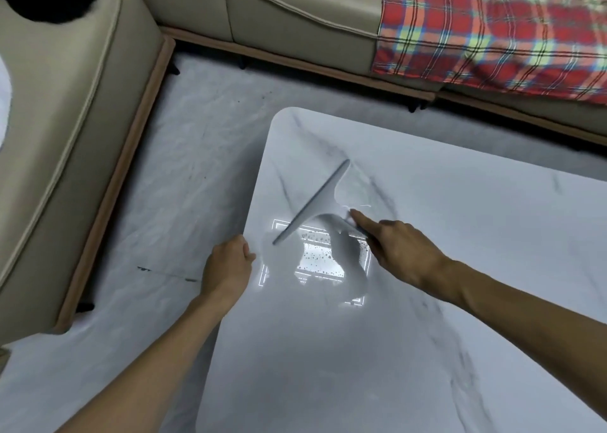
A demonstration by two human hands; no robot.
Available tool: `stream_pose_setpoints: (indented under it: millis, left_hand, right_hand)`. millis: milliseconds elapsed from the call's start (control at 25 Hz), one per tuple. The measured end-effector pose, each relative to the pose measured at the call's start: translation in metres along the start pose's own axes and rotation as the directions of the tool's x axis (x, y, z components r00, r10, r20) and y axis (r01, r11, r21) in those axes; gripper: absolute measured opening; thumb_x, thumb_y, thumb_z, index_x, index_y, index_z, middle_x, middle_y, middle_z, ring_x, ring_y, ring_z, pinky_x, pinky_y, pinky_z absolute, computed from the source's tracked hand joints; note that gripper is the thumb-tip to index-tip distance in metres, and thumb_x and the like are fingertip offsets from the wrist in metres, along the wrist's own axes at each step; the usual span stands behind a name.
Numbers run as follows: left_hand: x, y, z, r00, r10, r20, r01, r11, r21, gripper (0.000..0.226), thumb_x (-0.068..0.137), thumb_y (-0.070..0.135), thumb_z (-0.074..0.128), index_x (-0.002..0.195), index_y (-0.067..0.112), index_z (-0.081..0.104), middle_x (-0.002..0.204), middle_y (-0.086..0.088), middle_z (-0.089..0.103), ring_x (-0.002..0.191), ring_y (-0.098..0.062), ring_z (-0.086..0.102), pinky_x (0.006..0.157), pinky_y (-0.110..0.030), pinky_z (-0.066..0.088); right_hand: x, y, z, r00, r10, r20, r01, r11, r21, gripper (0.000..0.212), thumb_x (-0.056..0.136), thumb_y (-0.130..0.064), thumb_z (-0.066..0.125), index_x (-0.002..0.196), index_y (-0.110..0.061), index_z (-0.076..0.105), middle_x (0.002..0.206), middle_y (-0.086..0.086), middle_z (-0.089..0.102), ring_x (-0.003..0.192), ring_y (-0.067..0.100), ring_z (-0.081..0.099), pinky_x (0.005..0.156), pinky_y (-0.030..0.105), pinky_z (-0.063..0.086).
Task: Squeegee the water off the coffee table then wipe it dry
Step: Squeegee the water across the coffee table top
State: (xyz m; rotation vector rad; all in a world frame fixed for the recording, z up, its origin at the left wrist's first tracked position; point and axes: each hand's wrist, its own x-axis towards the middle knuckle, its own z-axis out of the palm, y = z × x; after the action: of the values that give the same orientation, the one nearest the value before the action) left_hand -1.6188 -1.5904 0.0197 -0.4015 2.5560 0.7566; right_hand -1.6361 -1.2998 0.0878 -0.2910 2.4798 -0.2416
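Right hand (404,252) has the grey squeegee (315,202) by its handle, index finger stretched out along it, blade lying diagonal near the left end of the white marble coffee table (460,268). Water droplets (318,252) show up in the bright light reflection just beside the blade. Left hand (226,262) sits at the table's left edge with its fingers curled; can't tell if it's really gripping the edge. Beige sofa (65,104) wraps around the back and left, red plaid blanket (492,22) on it, pale grey floor (164,186) underneath.
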Motion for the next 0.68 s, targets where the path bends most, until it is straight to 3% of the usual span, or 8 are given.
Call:
stream_pose_setpoints:
  millis: [160, 320, 440, 560, 680]
  left_hand:
    - [-0.001, 0.005, -0.007, 0.998, -0.038, -0.05, 0.03, 0.987, -0.158, 0.041, 0.082, -0.009, 0.057, 0.059, 0.016, 0.034, 0.065, -0.002, 0.05, 0.061, -0.015, 0.051, 0.059, -0.032, 0.048]
    - [-0.005, -0.002, -0.017, 0.98, -0.145, -0.135, 0.112, 0.968, -0.226, 0.025, 0.081, -0.007, 0.057, 0.064, 0.004, 0.042, 0.066, -0.013, 0.058, 0.06, -0.016, 0.058, 0.052, -0.026, 0.044]
    - [-0.006, -0.011, -0.017, 0.972, -0.154, -0.178, 0.128, 0.98, -0.154, 0.015, 0.085, -0.003, 0.047, 0.073, 0.005, 0.047, 0.069, -0.007, 0.056, 0.06, -0.017, 0.052, 0.052, -0.027, 0.044]
    - [-0.007, -0.011, -0.005, 0.992, -0.085, -0.094, 0.082, 0.996, -0.034, 0.013, 0.088, -0.004, 0.042, 0.08, 0.007, 0.045, 0.071, -0.002, 0.05, 0.062, -0.016, 0.049, 0.048, -0.022, 0.034]
    - [-0.015, 0.002, 0.016, 0.989, -0.063, 0.133, 0.067, 0.997, -0.025, 0.01, 0.086, 0.001, 0.048, 0.09, 0.009, 0.042, 0.085, -0.004, 0.048, 0.071, -0.018, 0.049, 0.057, -0.026, 0.036]
  right_hand:
    - [-0.021, 0.018, -0.015, 1.0, -0.014, -0.019, 0.013, 0.999, -0.034, 0.052, 0.099, -0.029, 0.034, 0.148, -0.042, 0.021, 0.083, 0.002, 0.053, 0.079, 0.033, 0.058, 0.067, 0.038, 0.048]
    - [0.022, -0.032, -0.008, 0.976, -0.201, -0.089, 0.203, 0.979, 0.022, 0.046, 0.102, -0.033, 0.033, 0.147, -0.038, 0.025, 0.092, 0.006, 0.057, 0.088, 0.036, 0.059, 0.075, 0.041, 0.049]
    - [0.044, -0.057, 0.009, 0.971, -0.236, -0.044, 0.237, 0.972, 0.005, 0.048, 0.103, -0.031, 0.031, 0.15, -0.039, 0.022, 0.091, 0.006, 0.052, 0.086, 0.034, 0.058, 0.073, 0.038, 0.045]
    - [0.027, -0.027, 0.015, 0.98, -0.195, -0.039, 0.193, 0.981, -0.034, 0.048, 0.102, -0.034, 0.029, 0.149, -0.043, 0.022, 0.087, 0.003, 0.05, 0.082, 0.034, 0.059, 0.069, 0.038, 0.044]
    - [-0.007, 0.02, 0.014, 0.993, -0.118, -0.004, 0.117, 0.991, -0.072, 0.048, 0.102, -0.037, 0.029, 0.147, -0.05, 0.019, 0.093, 0.002, 0.057, 0.083, 0.033, 0.06, 0.069, 0.037, 0.046]
